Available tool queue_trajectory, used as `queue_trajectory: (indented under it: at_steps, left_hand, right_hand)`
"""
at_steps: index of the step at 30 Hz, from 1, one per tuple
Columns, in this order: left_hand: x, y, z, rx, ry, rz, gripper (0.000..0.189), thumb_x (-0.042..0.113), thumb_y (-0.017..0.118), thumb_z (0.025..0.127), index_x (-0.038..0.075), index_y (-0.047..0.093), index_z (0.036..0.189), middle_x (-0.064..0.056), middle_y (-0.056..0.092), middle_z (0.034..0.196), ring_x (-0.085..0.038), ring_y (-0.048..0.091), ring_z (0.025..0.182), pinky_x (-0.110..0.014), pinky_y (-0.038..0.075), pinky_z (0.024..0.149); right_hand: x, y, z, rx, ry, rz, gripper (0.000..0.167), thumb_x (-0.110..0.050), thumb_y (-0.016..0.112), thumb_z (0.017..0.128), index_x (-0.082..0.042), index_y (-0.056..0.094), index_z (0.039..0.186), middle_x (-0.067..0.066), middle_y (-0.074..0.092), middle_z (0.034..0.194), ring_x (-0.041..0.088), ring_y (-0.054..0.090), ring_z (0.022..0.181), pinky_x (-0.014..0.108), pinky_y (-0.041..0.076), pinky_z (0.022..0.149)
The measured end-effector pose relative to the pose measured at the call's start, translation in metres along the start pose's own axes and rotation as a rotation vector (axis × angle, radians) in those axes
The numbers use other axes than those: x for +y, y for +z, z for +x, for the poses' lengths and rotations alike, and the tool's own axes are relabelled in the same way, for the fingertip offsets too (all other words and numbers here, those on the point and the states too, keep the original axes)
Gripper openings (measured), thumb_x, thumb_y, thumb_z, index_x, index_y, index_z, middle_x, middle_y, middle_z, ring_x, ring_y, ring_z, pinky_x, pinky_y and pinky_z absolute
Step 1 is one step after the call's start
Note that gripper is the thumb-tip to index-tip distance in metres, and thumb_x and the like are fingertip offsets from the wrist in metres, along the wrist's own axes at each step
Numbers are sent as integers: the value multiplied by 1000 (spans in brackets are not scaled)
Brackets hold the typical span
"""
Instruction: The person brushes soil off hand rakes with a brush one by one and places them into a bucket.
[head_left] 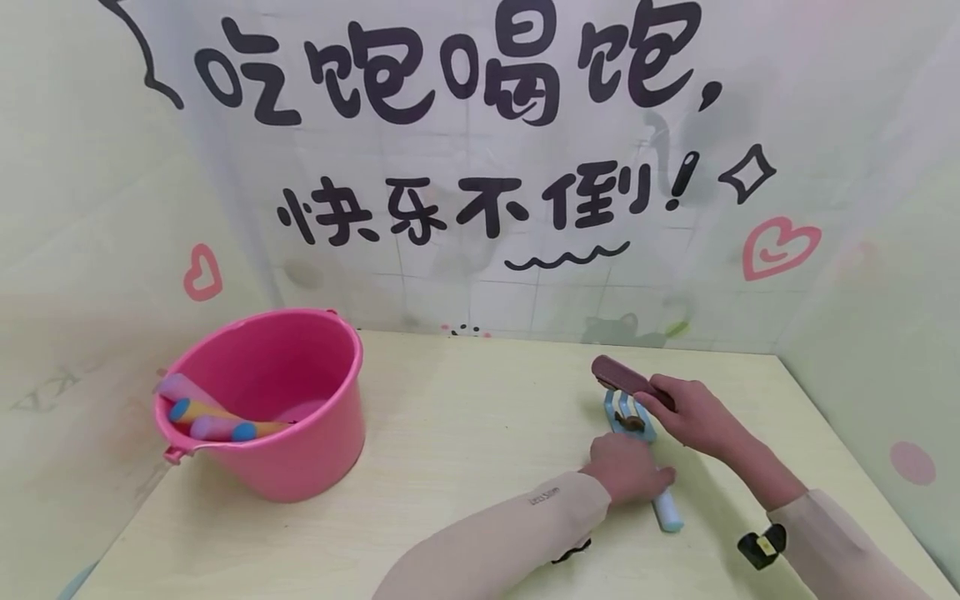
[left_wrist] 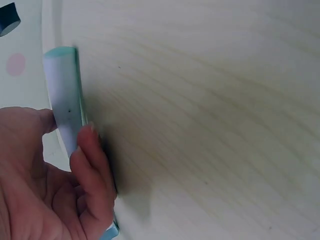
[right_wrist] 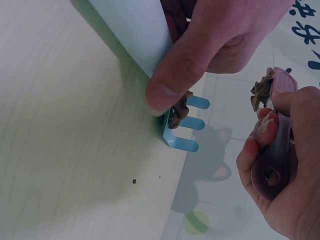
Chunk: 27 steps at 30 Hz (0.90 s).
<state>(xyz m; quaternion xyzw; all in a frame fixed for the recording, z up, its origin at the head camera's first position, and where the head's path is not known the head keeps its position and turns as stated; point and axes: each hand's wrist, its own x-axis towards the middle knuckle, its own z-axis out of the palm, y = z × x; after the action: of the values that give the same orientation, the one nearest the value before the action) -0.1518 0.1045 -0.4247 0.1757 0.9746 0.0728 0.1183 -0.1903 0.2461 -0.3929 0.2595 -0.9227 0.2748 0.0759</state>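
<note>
A light blue hand rake [head_left: 669,510] with a pale handle lies slanted near the table's right side. My left hand [head_left: 624,471] grips its handle, thumb on one side and curled fingers on the other in the left wrist view. Dry brown leaf bits [right_wrist: 179,114] sit in the rake's head by its tines [right_wrist: 187,145]. My right hand [head_left: 697,417] holds a mauve tool [head_left: 621,375] with a narrow, textured head and a hole in its handle, just above the tines. More dry leaf [right_wrist: 261,91] is against the head of this mauve tool; its exact kind is unclear.
A pink bucket [head_left: 322,454] stands on the left of the pale wooden table [head_left: 442,408]. Several pastel foam-like sticks [head_left: 202,412] lie inside along its near left rim. Printed fabric walls [head_left: 420,292] enclose the back and sides. Small dark crumbs [right_wrist: 134,181] dot the tabletop.
</note>
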Motion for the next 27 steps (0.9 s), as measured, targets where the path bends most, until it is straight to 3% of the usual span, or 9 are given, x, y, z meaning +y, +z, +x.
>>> queue_trajectory:
  at_steps: [6,15,22,27]
  left_hand:
    - [-1,-3,0,-34,-53,-6,38,55,67,89,20,64,74,5,60,79,-13,54,67,-32,49,61]
    - [-4,-1,-5,-23,-29,-46,37,48,70,90,19,61,70,5,55,71,-12,53,64,-29,48,55]
    - [-5,-1,-8,-53,-51,-94,38,46,70,90,19,60,66,5,55,61,-11,53,49,-27,44,50]
    - [-8,-3,-11,-41,-24,-101,39,46,70,91,19,60,65,5,55,59,-11,52,50,-27,42,50]
  right_hand:
    - [0,-2,-1,-12,9,12,28,-22,64,103,-16,51,79,-10,40,57,6,41,45,27,37,43]
    - [-1,-2,-3,-21,24,16,27,-23,63,103,-16,51,80,-9,41,58,6,42,45,27,37,43]
    - [-1,-1,-4,-16,18,12,27,-22,64,103,-16,51,80,-10,41,58,6,42,45,27,37,43]
    - [0,-1,-5,-5,14,5,28,-22,64,102,-17,50,79,-10,40,57,6,42,44,27,36,43]
